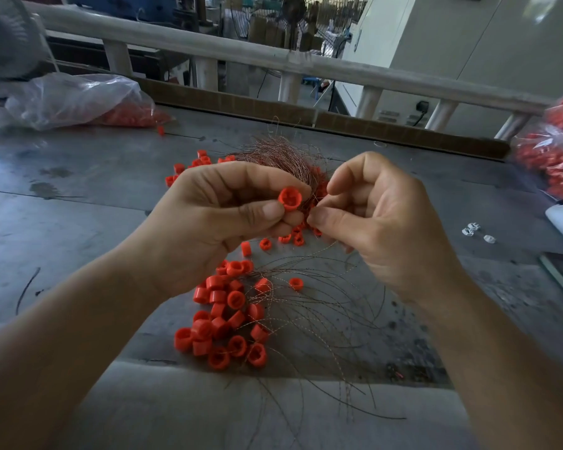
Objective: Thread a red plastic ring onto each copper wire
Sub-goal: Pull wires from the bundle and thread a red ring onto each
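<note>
You held one red ring [290, 198] pinched between the thumb and forefinger of your left hand [215, 222]. It was raised above the table [79, 190], with its open face turned toward you and small ribs showing inside the hole. Your other left fingers were curled in beneath it.

Just beside the ring, your right hand [380, 222] had its thumb and forefinger closed tight together on what appeared to be the end of a copper wire [325, 246]. The strand was too thin to make out at the fingertips, but it trailed away below that hand. The wire tip and the ring were near each other, and the wire was not yet through.

To do this step well, it seemed best to keep only a short, stiff length of wire beyond your fingertips. You could then aim it at a gap between the ribs, hold the ring steady, and let the right hand do the moving.

Behind your hands lay a tangled bundle of bare wires [283, 157]. Below them sat a heap of rings [225, 319], with long strands [322, 319] fanning out from it toward you. A clear bag of red pieces [79, 99] lay far left and another bag [553, 157] far right.
</note>
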A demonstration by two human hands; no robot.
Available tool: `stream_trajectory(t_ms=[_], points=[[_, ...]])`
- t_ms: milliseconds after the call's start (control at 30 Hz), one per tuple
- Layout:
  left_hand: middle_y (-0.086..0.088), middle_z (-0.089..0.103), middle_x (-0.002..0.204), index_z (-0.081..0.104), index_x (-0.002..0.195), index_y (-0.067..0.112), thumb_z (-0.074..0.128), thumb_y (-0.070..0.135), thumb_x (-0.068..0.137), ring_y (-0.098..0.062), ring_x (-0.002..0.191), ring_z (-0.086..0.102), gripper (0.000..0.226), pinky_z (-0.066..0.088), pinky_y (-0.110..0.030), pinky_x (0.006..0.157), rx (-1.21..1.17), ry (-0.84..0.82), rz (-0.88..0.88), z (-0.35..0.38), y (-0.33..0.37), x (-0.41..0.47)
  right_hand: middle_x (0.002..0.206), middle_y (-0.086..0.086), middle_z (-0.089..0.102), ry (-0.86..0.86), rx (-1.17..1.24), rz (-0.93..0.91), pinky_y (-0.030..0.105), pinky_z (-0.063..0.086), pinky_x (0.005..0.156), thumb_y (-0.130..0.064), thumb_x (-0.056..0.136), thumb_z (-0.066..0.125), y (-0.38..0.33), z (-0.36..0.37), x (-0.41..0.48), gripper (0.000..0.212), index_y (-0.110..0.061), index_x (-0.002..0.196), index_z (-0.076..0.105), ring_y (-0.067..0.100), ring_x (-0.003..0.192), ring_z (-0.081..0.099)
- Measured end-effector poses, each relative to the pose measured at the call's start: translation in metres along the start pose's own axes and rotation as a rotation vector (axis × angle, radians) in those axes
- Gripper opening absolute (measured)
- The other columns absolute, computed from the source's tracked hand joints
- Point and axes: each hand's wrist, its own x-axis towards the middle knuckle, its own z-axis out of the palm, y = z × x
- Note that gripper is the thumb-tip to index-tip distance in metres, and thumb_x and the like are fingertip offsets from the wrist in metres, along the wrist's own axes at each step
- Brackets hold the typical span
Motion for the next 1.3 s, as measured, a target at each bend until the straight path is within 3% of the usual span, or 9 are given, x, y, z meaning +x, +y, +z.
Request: stream_trajectory(t_ms=[333, 467, 500, 567, 633, 800, 1067, 1233, 1300], points=[[-0.007, 0.072, 0.076, 0.074, 0.079, 0.011, 0.064, 0.008, 0.061, -0.015, 0.072, 0.070, 0.020, 0.055, -0.019, 0.062, -0.074, -0.041, -0.064, 0.003, -0.006, 0.001, 0.058, -0.006, 0.063, -0.060, 0.028, 0.032, 0.014, 0.043, 0.048, -0.009, 0.073, 0.073, 0.005, 0.001, 0.002, 0.027, -0.023, 0.075, 0.050, 0.005, 0.052, 0.059], [-0.007, 0.072, 0.077, 0.074, 0.077, 0.010, 0.065, 0.008, 0.059, -0.014, 0.071, 0.070, 0.021, 0.055, -0.019, 0.062, -0.120, 0.015, -0.066, 0.001, -0.002, 0.001, 0.067, 0.003, 0.068, 0.166, -0.192, 0.043, 0.037, 0.055, 0.065, -0.021, 0.077, 0.071, 0.025, -0.024, 0.013, 0.015, -0.026, 0.070, 0.058, 0.020, 0.064, 0.065], [-0.007, 0.072, 0.077, 0.074, 0.076, 0.009, 0.065, 0.008, 0.058, -0.014, 0.070, 0.070, 0.021, 0.054, -0.018, 0.061, -0.131, 0.030, -0.065, 0.001, -0.001, 0.001, 0.067, 0.003, 0.067, 0.237, -0.290, 0.054, 0.036, 0.055, 0.068, -0.019, 0.080, 0.069, 0.032, -0.032, 0.016, 0.017, -0.027, 0.068, 0.058, 0.021, 0.065, 0.064], [-0.007, 0.072, 0.076, 0.074, 0.075, 0.009, 0.065, 0.009, 0.056, -0.013, 0.069, 0.070, 0.021, 0.054, -0.018, 0.060, -0.143, 0.054, -0.065, 0.001, -0.001, 0.002, 0.064, -0.006, 0.063, 0.290, -0.472, 0.106, 0.020, 0.049, 0.066, -0.017, 0.082, 0.065, 0.049, -0.045, 0.021, 0.021, -0.027, 0.065, 0.057, 0.009, 0.061, 0.060], [-0.007, 0.072, 0.075, 0.074, 0.075, 0.009, 0.065, 0.009, 0.056, -0.013, 0.068, 0.070, 0.021, 0.054, -0.018, 0.060, -0.138, 0.063, -0.062, 0.002, 0.000, 0.001, 0.062, -0.014, 0.058, 0.234, -0.631, 0.186, 0.011, 0.040, 0.058, -0.015, 0.081, 0.064, 0.064, -0.049, 0.024, 0.022, -0.027, 0.065, 0.057, -0.001, 0.058, 0.054], [-0.008, 0.072, 0.076, 0.074, 0.076, 0.009, 0.066, 0.009, 0.056, -0.013, 0.069, 0.070, 0.021, 0.054, -0.018, 0.060, -0.136, 0.067, -0.063, 0.000, 0.000, 0.001, 0.074, -0.005, 0.059, 0.103, -0.788, 0.290, 0.021, 0.039, 0.070, -0.015, 0.082, 0.065, 0.087, -0.048, 0.025, 0.005, -0.017, 0.085, 0.069, 0.013, 0.076, 0.056], [-0.008, 0.072, 0.078, 0.074, 0.078, 0.009, 0.066, 0.010, 0.058, -0.013, 0.072, 0.070, 0.022, 0.054, -0.018, 0.062, -0.134, 0.048, -0.066, -0.002, 0.000, 0.002, 0.081, -0.006, 0.056, 0.054, -0.866, 0.275, 0.024, 0.040, 0.071, -0.022, 0.078, 0.070, 0.099, -0.039, 0.028, 0.009, -0.018, 0.084, 0.064, 0.012, 0.079, 0.052], [-0.009, 0.072, 0.079, 0.074, 0.078, 0.008, 0.066, 0.009, 0.057, -0.015, 0.072, 0.070, 0.022, 0.055, -0.019, 0.062, -0.120, 0.054, -0.086, -0.002, -0.003, 0.003, 0.087, 0.002, 0.061, 0.017, -0.905, 0.252, 0.027, 0.039, 0.070, -0.020, 0.090, 0.055, 0.099, -0.039, 0.030, 0.013, -0.011, 0.087, 0.064, 0.017, 0.081, 0.054], [-0.009, 0.072, 0.079, 0.074, 0.079, 0.008, 0.067, 0.008, 0.060, -0.015, 0.073, 0.070, 0.021, 0.055, -0.019, 0.062, -0.102, 0.049, -0.098, -0.004, -0.003, 0.003, 0.080, 0.002, 0.063, 0.099, -0.732, 0.275, 0.030, 0.046, 0.068, -0.017, 0.093, 0.048, 0.091, -0.041, 0.029, 0.019, -0.013, 0.080, 0.061, 0.017, 0.075, 0.059]])
